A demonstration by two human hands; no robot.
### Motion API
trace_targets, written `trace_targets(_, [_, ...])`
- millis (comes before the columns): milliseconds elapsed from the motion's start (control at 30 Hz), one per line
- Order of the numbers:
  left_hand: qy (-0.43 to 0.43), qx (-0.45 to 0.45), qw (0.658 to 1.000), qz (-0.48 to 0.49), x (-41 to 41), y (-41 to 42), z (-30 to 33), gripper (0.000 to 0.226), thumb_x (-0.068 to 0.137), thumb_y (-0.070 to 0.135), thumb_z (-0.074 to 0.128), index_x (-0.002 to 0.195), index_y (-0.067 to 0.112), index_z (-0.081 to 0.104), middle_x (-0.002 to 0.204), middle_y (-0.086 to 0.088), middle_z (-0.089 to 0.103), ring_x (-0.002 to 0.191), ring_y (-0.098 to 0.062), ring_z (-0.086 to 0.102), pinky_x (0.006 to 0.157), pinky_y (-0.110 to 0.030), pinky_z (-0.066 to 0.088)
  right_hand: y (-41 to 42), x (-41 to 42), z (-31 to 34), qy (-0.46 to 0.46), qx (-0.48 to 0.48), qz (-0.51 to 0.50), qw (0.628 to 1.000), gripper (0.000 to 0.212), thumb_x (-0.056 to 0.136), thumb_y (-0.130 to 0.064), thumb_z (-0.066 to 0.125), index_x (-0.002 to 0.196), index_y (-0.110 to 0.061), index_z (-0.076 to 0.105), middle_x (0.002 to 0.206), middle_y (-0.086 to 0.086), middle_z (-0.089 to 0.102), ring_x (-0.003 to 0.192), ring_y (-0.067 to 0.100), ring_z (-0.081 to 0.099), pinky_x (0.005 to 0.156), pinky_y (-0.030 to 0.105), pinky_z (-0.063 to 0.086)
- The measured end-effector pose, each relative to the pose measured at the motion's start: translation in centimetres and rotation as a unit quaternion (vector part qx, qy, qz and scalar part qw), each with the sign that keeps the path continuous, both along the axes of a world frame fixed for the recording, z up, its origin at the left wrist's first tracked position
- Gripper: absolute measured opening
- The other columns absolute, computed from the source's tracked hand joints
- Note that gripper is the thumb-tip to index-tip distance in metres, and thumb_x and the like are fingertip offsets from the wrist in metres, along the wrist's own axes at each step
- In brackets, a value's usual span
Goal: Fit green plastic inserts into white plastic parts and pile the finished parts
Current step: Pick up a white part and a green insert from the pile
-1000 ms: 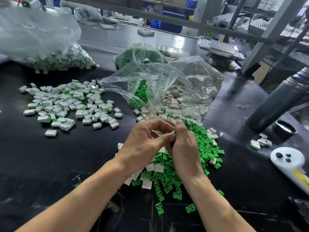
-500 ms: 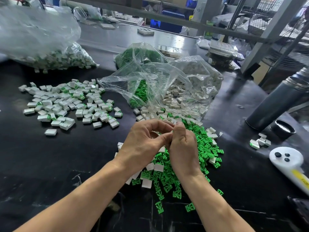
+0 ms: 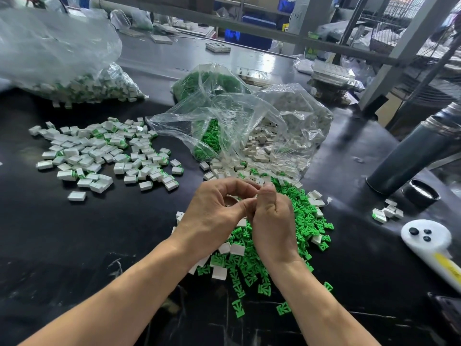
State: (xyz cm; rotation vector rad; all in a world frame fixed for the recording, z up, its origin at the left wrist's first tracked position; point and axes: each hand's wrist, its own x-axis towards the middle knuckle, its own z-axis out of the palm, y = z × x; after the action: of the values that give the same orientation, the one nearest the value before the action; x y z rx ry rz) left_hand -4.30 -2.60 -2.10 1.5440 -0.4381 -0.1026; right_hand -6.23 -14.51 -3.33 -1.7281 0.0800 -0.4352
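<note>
My left hand [image 3: 214, 216] and my right hand [image 3: 272, 221] meet fingertip to fingertip above a heap of loose green inserts [image 3: 304, 221] mixed with white parts [image 3: 237, 248]. Both hands curl around a small piece held between them; the fingers hide most of it, with only a sliver of white showing. A spread pile of finished white parts with green inserts [image 3: 99, 153] lies on the black table [image 3: 74, 245] to the left.
An open clear bag [image 3: 249, 126] of white parts and green inserts lies behind my hands. A bigger bag of finished parts [image 3: 62, 71] sits far left. A dark flask [image 3: 411, 156], its cap [image 3: 421, 196], a few parts [image 3: 388, 212] and a white controller [image 3: 431, 243] are at right.
Both hands stay together over the green heap, with only slight finger shifts around the piece. The piles have not moved.
</note>
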Motion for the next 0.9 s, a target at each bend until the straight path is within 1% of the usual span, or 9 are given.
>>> trace_targets(100, [0.003,-0.002,1.0,0.005,-0.1,0.0,0.1,0.003,0.088,0.007,0.076,0.091,0.008,0.077,0.104,0.003,0.078,0.092,-0.028,0.075,0.083,-0.044,0.062,-0.1,0.1,-0.3,-0.002,-0.002,0.002,1.0,0.052,0.106,-0.036,0.029,0.087,-0.032,0.077,0.089,-0.024,0.077,0.09,-0.006,0.071,0.075,0.005,0.049])
trace_targets(233, [0.007,0.017,1.0,0.017,0.1,0.0,0.1,0.005,0.088,0.011,0.078,0.093,0.01,0.077,0.104,0.003,0.078,0.09,-0.026,0.075,0.087,-0.052,0.059,-0.5,0.1,-0.5,0.026,0.014,0.029,0.999,0.058,0.114,-0.038,0.029,0.099,-0.015,0.08,0.069,-0.021,0.071,0.072,-0.006,0.068,0.068,0.008,0.048])
trace_targets(300, [0.016,0.019,0.999,0.026,0.3,0.1,0.1,0.007,0.088,0.011,0.079,0.094,0.01,0.076,0.104,0.002,0.077,0.093,-0.023,0.074,0.089,-0.05,0.059,-0.7,0.0,-0.3,0.036,0.017,0.04,0.998,0.062,0.11,-0.053,0.029,0.093,-0.02,0.078,0.065,-0.019,0.067,0.064,-0.004,0.063,0.064,0.013,0.047])
trace_targets(367, [0.008,0.034,0.998,0.043,0.7,0.4,0.0,0.009,0.087,0.014,0.079,0.095,0.014,0.076,0.098,0.003,0.077,0.092,-0.017,0.073,0.085,-0.039,0.06,-1.3,0.1,-0.3,0.034,-0.006,0.02,0.999,0.064,0.104,-0.065,0.031,0.078,-0.023,0.071,0.061,-0.013,0.061,0.056,0.0,0.054,0.058,0.021,0.042])
trace_targets(500, [0.004,0.031,0.997,0.076,1.2,0.9,-0.2,0.008,0.087,0.015,0.08,0.094,0.017,0.076,0.084,0.004,0.076,0.076,-0.006,0.069,0.067,-0.022,0.056,-2.6,-0.2,-0.1,-0.019,-0.021,0.024,0.999,0.032,0.103,-0.05,0.054,0.088,-0.027,0.07,0.077,-0.003,0.068,0.066,0.009,0.056,0.06,0.03,0.042])
trace_targets(633, [0.0,0.032,0.997,0.076,1.4,1.0,-0.3,0.009,0.087,0.011,0.079,0.095,0.013,0.076,0.084,0.002,0.077,0.078,-0.011,0.072,0.068,-0.023,0.059,-2.8,-0.2,-0.1,-0.039,-0.078,0.042,0.995,0.002,0.096,-0.03,0.072,0.097,-0.028,0.073,0.088,-0.008,0.074,0.08,0.011,0.067,0.072,0.024,0.053])
trace_targets(700, [-0.004,0.037,0.996,0.076,1.4,1.1,-0.4,0.01,0.088,0.01,0.078,0.096,0.013,0.076,0.086,0.001,0.077,0.083,-0.016,0.073,0.073,-0.026,0.061,-2.8,-0.2,-0.2,-0.031,-0.081,0.037,0.996,0.005,0.096,-0.022,0.073,0.097,-0.028,0.073,0.088,-0.009,0.074,0.081,0.01,0.069,0.073,0.02,0.053])
trace_targets(767, [-0.005,0.043,0.997,0.067,1.4,1.1,-0.5,0.014,0.087,0.011,0.079,0.099,0.017,0.074,0.086,0.005,0.076,0.081,-0.011,0.073,0.07,-0.023,0.06,-2.8,-0.1,-0.2,-0.022,-0.074,0.034,0.996,0.005,0.096,-0.022,0.073,0.095,-0.027,0.073,0.086,-0.008,0.074,0.08,0.01,0.068,0.071,0.019,0.053])
trace_targets(900, [-0.047,0.104,0.991,0.067,1.5,1.2,-0.9,0.017,0.086,0.02,0.081,0.099,0.026,0.072,0.086,0.009,0.074,0.078,-0.01,0.07,0.069,-0.025,0.058,-2.8,-0.2,-0.3,-0.005,-0.082,0.011,0.997,0.007,0.096,-0.024,0.073,0.09,-0.027,0.072,0.084,-0.006,0.074,0.078,0.01,0.069,0.07,0.027,0.056])
